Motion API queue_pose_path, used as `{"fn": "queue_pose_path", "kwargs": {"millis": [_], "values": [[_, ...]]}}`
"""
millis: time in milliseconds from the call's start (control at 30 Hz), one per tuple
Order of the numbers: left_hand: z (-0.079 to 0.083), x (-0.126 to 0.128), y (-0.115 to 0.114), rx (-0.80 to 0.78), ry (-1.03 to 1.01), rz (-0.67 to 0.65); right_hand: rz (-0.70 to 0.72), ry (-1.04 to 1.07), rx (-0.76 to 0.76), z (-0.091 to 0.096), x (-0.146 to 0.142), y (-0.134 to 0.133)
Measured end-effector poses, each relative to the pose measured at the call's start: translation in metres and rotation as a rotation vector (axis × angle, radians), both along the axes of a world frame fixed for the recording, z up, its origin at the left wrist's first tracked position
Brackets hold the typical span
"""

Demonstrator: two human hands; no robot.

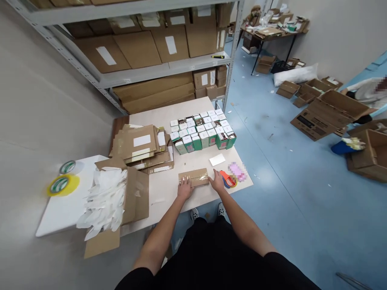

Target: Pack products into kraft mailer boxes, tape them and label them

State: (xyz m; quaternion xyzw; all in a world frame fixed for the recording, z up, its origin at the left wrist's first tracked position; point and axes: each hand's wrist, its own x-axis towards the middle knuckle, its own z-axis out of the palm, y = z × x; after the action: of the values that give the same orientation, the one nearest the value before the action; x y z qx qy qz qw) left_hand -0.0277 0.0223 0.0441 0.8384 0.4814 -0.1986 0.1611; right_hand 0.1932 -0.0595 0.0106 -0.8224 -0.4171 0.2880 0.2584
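A small flat cardboard box (196, 175) with shiny tape across it lies near the front edge of the table. The fingers of my left hand (184, 189) lie spread over its left front part. At the box's right end is my right hand (216, 182), its fingers apart and touching the box's corner. Just right of that hand sits an orange, blue and yellow tape dispenser-like thing (229, 180), partly hidden. Behind the box is a white card (217, 160). A pink pixelated item (237, 171) lies by the table's right edge.
Rows of small green-and-white boxes (203, 131) stand at the back of the table. Flattened cardboard (142, 141) is stacked on the left, beside an open carton of white paper (105, 197) and tape rolls (62, 184). Shelving (169, 64) rises behind. A person's sleeve (369, 94) shows far right.
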Motion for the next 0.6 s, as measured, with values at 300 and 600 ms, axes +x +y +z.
{"fn": "queue_pose_path", "kwargs": {"millis": [300,600], "values": [[-0.013,0.013,0.022,-0.158,0.129,0.024,-0.163,-0.04,-0.2,-0.032,0.082,-0.04],[-0.017,0.023,0.034,-0.232,0.159,0.104,-0.038,0.075,-0.313,-0.065,0.064,-0.055]]}}
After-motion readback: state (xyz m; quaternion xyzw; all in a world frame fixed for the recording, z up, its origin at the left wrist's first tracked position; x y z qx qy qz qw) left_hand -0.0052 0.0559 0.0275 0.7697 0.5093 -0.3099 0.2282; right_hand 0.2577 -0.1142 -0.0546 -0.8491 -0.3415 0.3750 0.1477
